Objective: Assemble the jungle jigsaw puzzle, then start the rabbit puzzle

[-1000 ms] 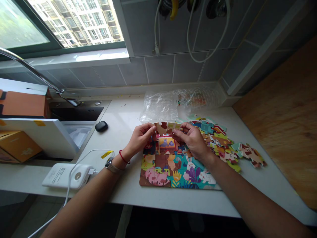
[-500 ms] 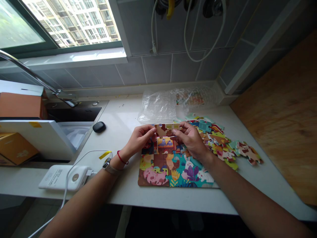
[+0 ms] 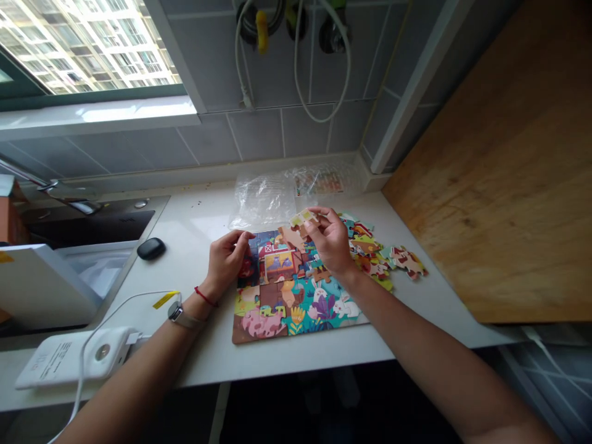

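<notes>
My right hand (image 3: 330,240) pinches a small yellow-green puzzle piece (image 3: 303,217) between thumb and fingers, tilted above the puzzle's top edge. Below it lies the partly joined jigsaw puzzle (image 3: 271,302), showing a pink pig, white rabbits, plants and a red barn. A tan and brown piece (image 3: 290,237) is at the puzzle's top row, just under the held one. My left hand (image 3: 226,262) is closed at the upper left corner, thumb against the index finger; whether anything is between them is hidden. Several loose puzzle pieces (image 3: 370,246) are heaped right of the puzzle, partly behind my right hand.
Clear plastic packaging (image 3: 263,200) lies behind the puzzle, by the tiled wall. To the left are a black mouse-like object (image 3: 151,248), a white power bank (image 3: 76,361) with a cable, and a sink (image 3: 124,225) with boxes. A wooden panel (image 3: 499,172) stands at right.
My left hand has let go of the pieces both hands held and moved to the puzzle's upper left corner. My right hand keeps the yellow-green piece. The view has swung right.
</notes>
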`<state>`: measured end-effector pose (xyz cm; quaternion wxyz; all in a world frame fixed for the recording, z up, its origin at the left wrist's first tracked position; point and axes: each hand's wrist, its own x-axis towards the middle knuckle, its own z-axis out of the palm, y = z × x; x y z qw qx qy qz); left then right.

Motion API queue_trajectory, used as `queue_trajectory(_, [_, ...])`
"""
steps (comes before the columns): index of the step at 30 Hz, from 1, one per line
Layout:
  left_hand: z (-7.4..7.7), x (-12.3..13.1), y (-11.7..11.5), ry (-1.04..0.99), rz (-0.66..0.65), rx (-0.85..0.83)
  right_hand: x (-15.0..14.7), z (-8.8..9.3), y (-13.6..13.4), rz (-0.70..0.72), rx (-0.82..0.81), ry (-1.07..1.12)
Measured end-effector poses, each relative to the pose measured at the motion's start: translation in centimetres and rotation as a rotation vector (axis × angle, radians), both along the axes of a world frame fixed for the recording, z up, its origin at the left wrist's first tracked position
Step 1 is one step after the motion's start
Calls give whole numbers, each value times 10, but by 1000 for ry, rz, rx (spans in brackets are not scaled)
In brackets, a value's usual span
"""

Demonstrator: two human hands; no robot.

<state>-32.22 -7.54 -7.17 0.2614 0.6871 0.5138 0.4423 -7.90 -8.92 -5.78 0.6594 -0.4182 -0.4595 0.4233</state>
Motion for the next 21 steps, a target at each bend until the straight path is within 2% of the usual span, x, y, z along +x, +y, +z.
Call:
queue_trajectory(4, [-2,-2,5,24,134,50,43,9,-1,-357,162,-189])
queue_trajectory(7, [-6,-2,8,20,165,49,91,5,-23,-561,173,-344])
queue_trajectory(9, [-8,-2,11,26,181,41,123,-4,-46,-626,145,-451])
queue_trajectory(12, [-10,-4,15,31,214,35,155,-21,-79,-612,42,-625])
queue_trajectory(14, [-11,-5,17,30,241,23,163,-31,-95,-550,31,-734])
queue_trajectory(17, [-11,-6,19,49,286,16,161,-37,-109,-497,135,-946])
queue_trajectory(21, [-8,-3,15,86,288,33,155,-36,-117,-616,197,-1096])
